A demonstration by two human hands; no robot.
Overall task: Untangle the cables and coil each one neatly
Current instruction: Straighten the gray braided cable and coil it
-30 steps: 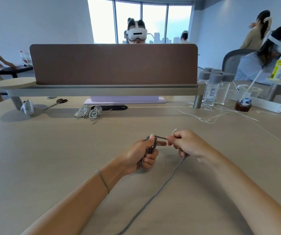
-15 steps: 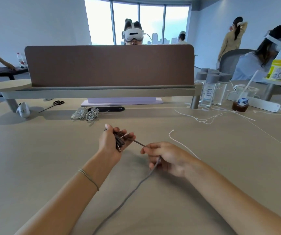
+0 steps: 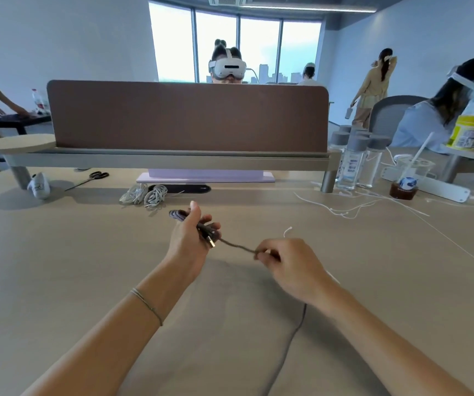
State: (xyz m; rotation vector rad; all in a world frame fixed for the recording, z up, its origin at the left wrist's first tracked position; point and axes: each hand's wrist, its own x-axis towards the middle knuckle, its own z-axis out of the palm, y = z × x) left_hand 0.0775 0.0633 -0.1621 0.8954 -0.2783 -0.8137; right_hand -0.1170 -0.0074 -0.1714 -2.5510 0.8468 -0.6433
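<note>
A grey braided cable [image 3: 237, 246] runs taut between my two hands above the beige table [image 3: 58, 267]. My left hand [image 3: 188, 238] grips several coiled loops of it, with a USB plug sticking out by the fingers. My right hand [image 3: 287, 267] pinches the cable a short way to the right; the rest of the cable trails under my right wrist toward the near table edge. A thin white cable [image 3: 287, 231] lies just beyond my right hand. Two coiled white cables [image 3: 144, 194] lie farther back.
Loose white cables [image 3: 353, 208] spread at the right near water bottles [image 3: 356, 158], a cup and a power strip [image 3: 430, 188]. Scissors [image 3: 93, 177] and a small white object [image 3: 39, 186] lie at the back left, under a brown divider [image 3: 187, 115]. People sit and stand around.
My right hand has shifted slightly right and nearer along the grey cable. My left hand keeps the coil, now with its loops sticking out to the left. The camera tilted up a little.
</note>
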